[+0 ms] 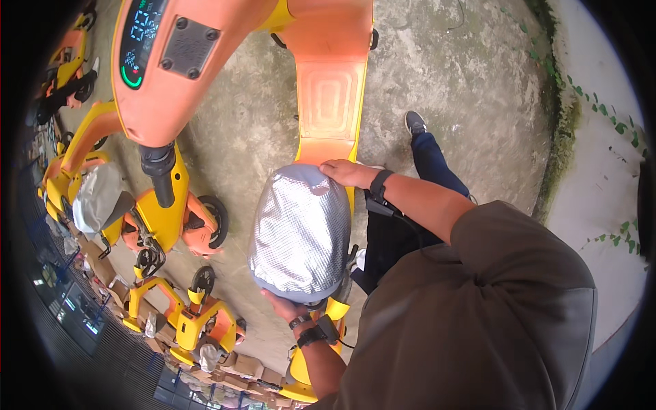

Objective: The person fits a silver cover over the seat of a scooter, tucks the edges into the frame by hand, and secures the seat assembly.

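A silver quilted seat cover with a grey rim (298,229) sits over the seat of the scooter in front of me, below its orange footboard (328,96). My right hand (342,172) grips the far edge of the cover, fingers bent over it. My left hand (285,306) holds the near edge from the side, its fingers partly hidden under the cover. A black band with a small device is on each wrist. The orange handlebar housing (184,89), with a lit display (140,41) and black grip (158,174), hangs at the upper left.
More orange and yellow scooters (154,219) stand at left and lower left, some with silver covers (96,198). Cardboard boxes (242,369) lie behind them. A white wall (588,191) with creepers borders the concrete floor (492,82) at right. My legs and shoe (417,123) show at right.
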Available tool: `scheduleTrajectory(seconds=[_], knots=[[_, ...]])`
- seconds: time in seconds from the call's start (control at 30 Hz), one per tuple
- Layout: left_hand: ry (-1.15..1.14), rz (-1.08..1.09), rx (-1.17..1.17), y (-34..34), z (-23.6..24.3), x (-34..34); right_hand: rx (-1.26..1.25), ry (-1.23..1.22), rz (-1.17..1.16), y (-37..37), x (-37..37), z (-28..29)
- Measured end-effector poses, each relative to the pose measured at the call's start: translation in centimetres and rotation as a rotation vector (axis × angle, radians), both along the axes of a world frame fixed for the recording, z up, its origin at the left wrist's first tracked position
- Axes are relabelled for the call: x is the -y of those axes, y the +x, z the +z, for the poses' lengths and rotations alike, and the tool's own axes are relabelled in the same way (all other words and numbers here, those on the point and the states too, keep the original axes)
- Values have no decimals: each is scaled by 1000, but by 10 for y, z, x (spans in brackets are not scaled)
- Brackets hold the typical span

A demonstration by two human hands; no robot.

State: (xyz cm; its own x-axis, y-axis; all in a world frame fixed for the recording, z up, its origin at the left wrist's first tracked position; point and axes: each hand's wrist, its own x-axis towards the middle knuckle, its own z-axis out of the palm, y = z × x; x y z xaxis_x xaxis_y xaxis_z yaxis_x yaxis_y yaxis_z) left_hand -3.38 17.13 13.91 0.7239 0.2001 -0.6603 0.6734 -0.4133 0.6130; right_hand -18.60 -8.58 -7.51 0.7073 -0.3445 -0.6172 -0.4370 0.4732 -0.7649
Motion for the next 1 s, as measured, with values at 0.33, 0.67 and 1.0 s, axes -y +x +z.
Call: scheduleTrajectory(seconds=[0.33, 0.67, 1.0], knots=[[384, -90, -28, -4, -40, -9, -114, 301, -41, 17, 7, -19], [544, -289, 351, -4, -89, -10, -116, -20, 71, 27, 14, -23], [426, -294, 188, -4, -85, -7, -302, -361, 112, 36, 4, -40]])
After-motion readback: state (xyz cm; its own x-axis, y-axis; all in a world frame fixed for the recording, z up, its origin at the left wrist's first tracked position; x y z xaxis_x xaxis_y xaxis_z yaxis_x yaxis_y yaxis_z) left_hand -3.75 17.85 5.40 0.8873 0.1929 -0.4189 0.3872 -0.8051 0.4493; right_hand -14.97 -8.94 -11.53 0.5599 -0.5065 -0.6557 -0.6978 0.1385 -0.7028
